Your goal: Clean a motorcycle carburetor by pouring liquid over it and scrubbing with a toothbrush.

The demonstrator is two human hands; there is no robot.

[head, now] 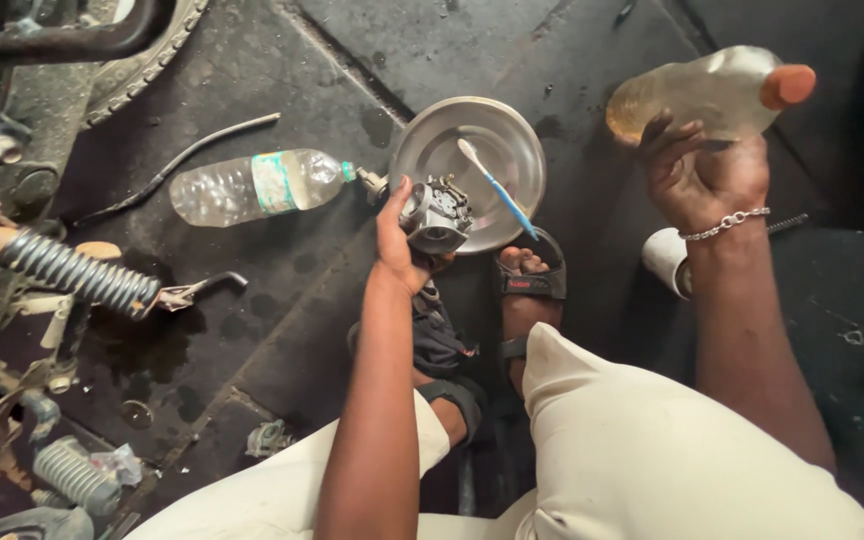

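A small grey metal carburettor [438, 213] is gripped in the left hand [395, 238], the fingers curled about its near side and the thumb pressed to its top, so that the part is held just over the near rim of a round steel plate [437, 140]. The right hand [704, 170] is closed round the lower body of a plastic bottle of yellowish liquid [697, 95], which is tilted on its side with its orange cap [788, 85] turned away from the plate. A chain bracelet [724, 223] is worn on that wrist. On the plate, just beyond the carburettor, a toothbrush [497, 186] with a blue handle and white head is laid slantwise. To the left of the gripped part, a clear plastic bottle [257, 185] with a pale green label band and a green cap is seen lying flat on the dark, stained floor [282, 300]. Below the plate a sandalled foot [527, 285] is planted, and a white cup [667, 260] is half hidden behind the right forearm. Further left, a coiled spring [72, 272] and dark machine parts are cut off by the frame edge and are hard to make out. The contents of the cup cannot be told
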